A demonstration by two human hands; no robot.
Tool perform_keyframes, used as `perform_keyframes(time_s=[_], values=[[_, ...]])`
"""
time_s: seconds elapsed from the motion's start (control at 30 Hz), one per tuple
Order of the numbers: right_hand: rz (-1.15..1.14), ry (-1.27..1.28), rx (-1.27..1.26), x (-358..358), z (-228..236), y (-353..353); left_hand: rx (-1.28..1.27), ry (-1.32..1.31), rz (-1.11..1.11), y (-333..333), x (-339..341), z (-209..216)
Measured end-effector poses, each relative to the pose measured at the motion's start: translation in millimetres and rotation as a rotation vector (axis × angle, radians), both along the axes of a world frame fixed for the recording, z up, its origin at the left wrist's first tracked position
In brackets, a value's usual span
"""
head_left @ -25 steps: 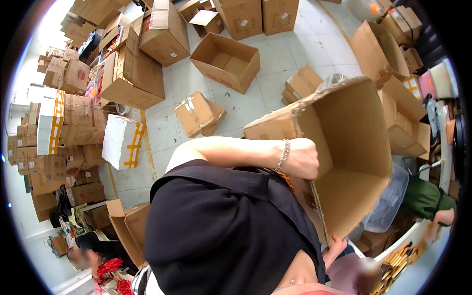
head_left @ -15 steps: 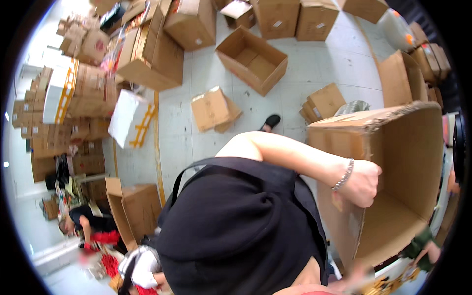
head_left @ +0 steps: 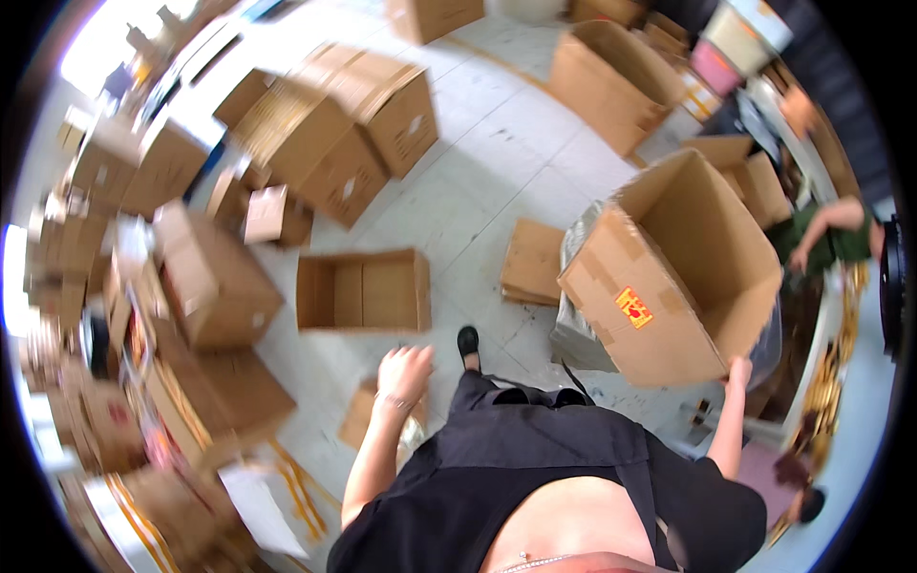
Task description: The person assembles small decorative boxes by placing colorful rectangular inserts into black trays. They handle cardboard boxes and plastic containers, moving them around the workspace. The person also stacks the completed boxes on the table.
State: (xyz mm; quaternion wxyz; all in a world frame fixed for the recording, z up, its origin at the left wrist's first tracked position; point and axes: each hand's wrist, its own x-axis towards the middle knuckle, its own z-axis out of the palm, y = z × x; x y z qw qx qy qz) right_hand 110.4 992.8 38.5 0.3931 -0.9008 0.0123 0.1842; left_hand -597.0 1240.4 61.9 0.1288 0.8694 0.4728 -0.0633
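In the head view, the right hand is holding the big box by its bottom edge, near the corner. The big box is tilting on the right side of the person, and its open top is facing up and to the right. A red and yellow sticker is showing on its near side. A grey bag is poking out from behind the big box, and I cannot tell if the two are touching. The left hand is hanging in the air, well apart from the big box. Its fingers are looking bent, but they are blurring, so I cannot tell how tightly they are closing. A bracelet is going around that wrist. Just past the left hand, an open box is sitting on the floor. A small box is lying partly behind the left arm. Some flat boxes are lying in a pile next to the grey bag. One black shoe is peeking out in front of the person. On the far right, a worker in green is reaching out an arm near the big box.
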Motion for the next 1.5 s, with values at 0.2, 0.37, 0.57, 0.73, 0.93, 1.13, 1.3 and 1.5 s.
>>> perform_keyframes(time_s=[0.2,0.37,0.57,0.73,0.93,1.13,1.3,1.5], values=[[-0.228,0.323,0.117,-69.4,33.3,26.2,-0.054,0.227,0.046,136.1,-1.1,0.6],[-0.355,0.706,0.556,-102.0,53.7,2.5,-0.119,-0.072,-0.292,187.8,133.0,6.1],[-0.214,0.522,0.479,-96.3,17.6,-10.2,-0.719,-0.825,0.138,160.8,278.9,-25.2],[-0.087,0.490,0.378,-116.8,27.3,-3.7,-1.649,-0.853,1.028,127.6,372.7,-33.7],[0.296,0.371,0.374,-48.8,15.4,-17.9,-1.578,-1.064,0.838,67.0,484.2,-34.9],[-0.045,0.802,1.129,0.9,-20.9,-151.0,-1.383,-0.947,1.019,82.4,526.9,-39.2],[-0.639,0.810,0.130,-209.7,-129.0,-358.2,-1.454,-0.934,1.148,88.5,552.8,-42.1],[-1.104,1.172,-0.013,-382.7,-94.4,-350.2,-1.469,-0.938,1.164,84.9,562.0,-42.2]])
